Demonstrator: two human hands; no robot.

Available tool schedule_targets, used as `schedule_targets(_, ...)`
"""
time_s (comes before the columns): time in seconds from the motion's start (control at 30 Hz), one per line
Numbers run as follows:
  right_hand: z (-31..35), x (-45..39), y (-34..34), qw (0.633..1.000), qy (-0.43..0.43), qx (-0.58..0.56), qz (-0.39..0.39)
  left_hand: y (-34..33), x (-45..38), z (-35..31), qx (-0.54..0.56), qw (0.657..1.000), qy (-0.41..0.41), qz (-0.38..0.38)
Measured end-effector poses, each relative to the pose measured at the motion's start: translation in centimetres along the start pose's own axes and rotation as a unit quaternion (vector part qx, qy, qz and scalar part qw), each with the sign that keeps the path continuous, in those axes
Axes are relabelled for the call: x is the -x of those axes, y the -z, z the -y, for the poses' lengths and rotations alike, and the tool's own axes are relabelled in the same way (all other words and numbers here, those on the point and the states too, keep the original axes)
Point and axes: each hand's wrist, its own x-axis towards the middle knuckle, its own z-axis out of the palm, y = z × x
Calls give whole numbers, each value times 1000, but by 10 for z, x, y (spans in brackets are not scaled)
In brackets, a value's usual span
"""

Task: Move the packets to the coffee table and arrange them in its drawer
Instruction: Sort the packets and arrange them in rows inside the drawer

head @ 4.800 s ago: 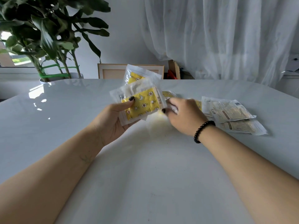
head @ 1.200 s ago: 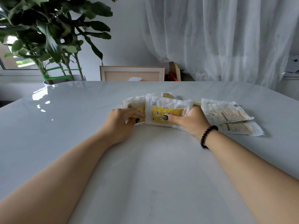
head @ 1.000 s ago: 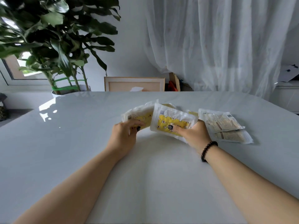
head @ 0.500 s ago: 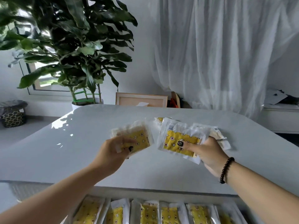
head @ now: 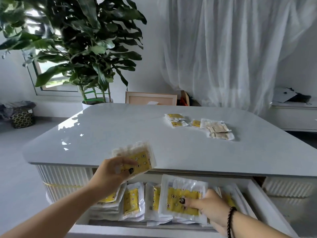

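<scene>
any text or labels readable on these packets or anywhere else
None can be read.
yellow packets: small printed figures only, lettering blurred.
beige packets on the table: label strips too small to read.
Nothing else shows writing.

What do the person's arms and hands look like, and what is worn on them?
Both forearms are bare, with no sleeves in view. The left hand and the right hand have dark painted nails. The right wrist wears a black bead bracelet. No ring or watch shows.
</scene>
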Motion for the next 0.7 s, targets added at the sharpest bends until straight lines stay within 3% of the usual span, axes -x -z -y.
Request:
schedule_targets(0.3,-18,5,-4,984,43,63,162,3,8,-16,34,999,-12,-6)
schedule_targets(0.53,-15,-24,-17,988,9,52,147,3,-10,-9,-20,999,-7,46)
schedule_targets(0.7,-2,-52,-20,991,-90,12,96,23,-21,7,-130,969,62,202)
